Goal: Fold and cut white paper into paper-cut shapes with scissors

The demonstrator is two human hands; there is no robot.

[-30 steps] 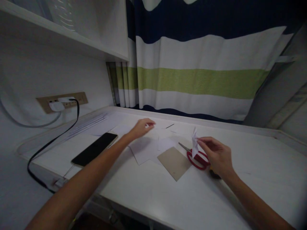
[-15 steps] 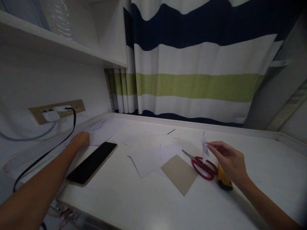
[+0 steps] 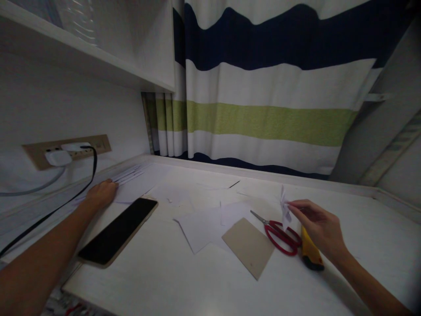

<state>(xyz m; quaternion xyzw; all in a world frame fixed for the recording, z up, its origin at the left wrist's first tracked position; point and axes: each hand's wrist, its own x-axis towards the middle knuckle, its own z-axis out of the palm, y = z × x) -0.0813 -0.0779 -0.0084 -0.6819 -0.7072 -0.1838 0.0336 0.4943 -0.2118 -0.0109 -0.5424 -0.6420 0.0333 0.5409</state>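
Observation:
My right hand (image 3: 320,221) pinches a small folded white paper piece (image 3: 285,208) in the air above the red-handled scissors (image 3: 284,237). Beside the scissors lies a yellow and black tool (image 3: 311,250), partly behind that hand. My left hand (image 3: 103,192) rests at the left on a pile of white paper strips and sheets (image 3: 131,186); its fingertips are hidden, so its grip is unclear. A black-screened phone (image 3: 120,232) lies near my left forearm. White sheets (image 3: 197,230) and a beige square card (image 3: 249,248) lie mid-table.
A thin dark stick (image 3: 234,184) lies toward the back of the white table (image 3: 171,276). On the left wall, a socket strip (image 3: 95,145) holds plugs, and a black cable (image 3: 55,213) hangs across my left arm. A shelf (image 3: 98,61) juts out above; a striped curtain (image 3: 263,118) hangs behind.
The view has shifted slightly. My left hand has slid a little to the left over the papers. My right hand still pinches the folded paper, slightly lower in view.

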